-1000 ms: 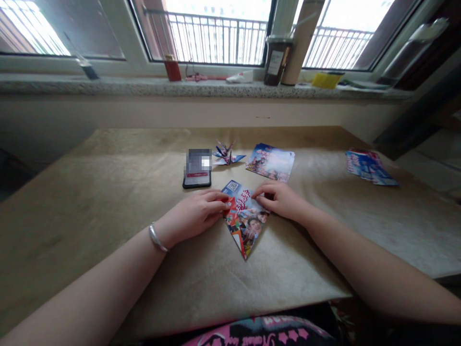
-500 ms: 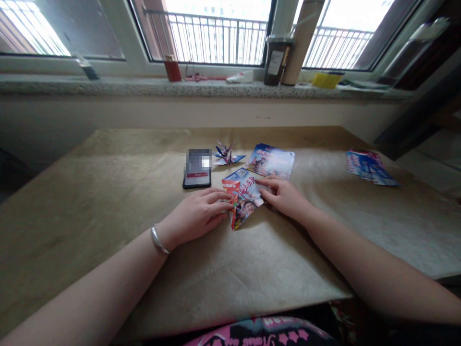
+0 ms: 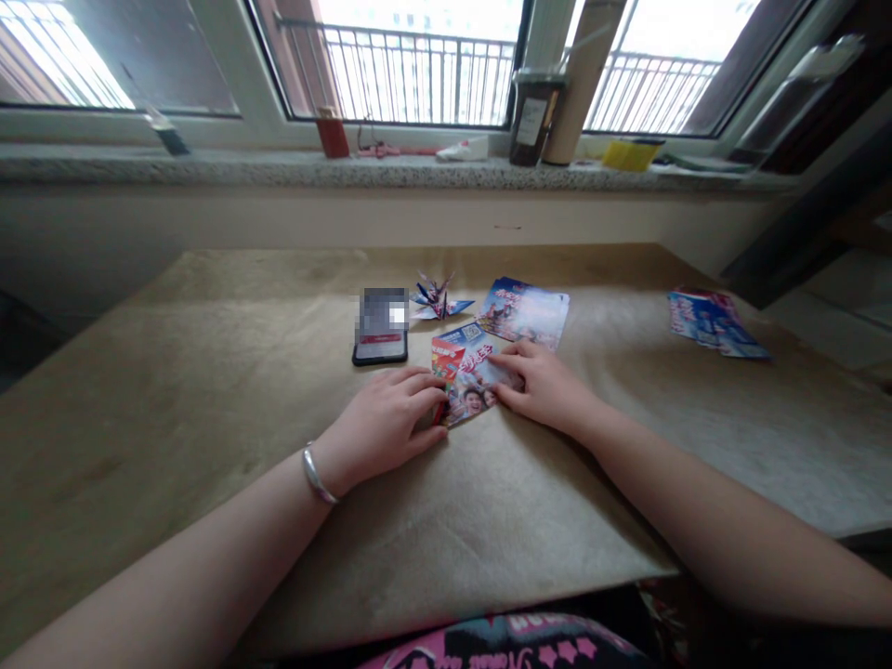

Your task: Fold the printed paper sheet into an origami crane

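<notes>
A printed paper leaflet, partly folded, lies on the table in front of me. An orange-red flap shows along its left side, and blue print with a square code at its top. My left hand grips its left edge, fingers on the flap and thumb at the lower left corner. From the other side my right hand holds the right edge, with fingertips over the print and thumb near the bottom. Just beyond the leaflet stands a folded paper crane. Part of the leaflet's edges is hidden under my fingers.
A phone lies left of the crane. Behind my right hand is a stack of leaflets, and more leaflets lie far right on the table. The windowsill holds a red box, a dark jar and a yellow container.
The leaflet's pointed lower tip no longer shows; its bottom now looks squarer. My left thumb has come out to the lower left corner, and my right hand has shifted slightly left over the print.
</notes>
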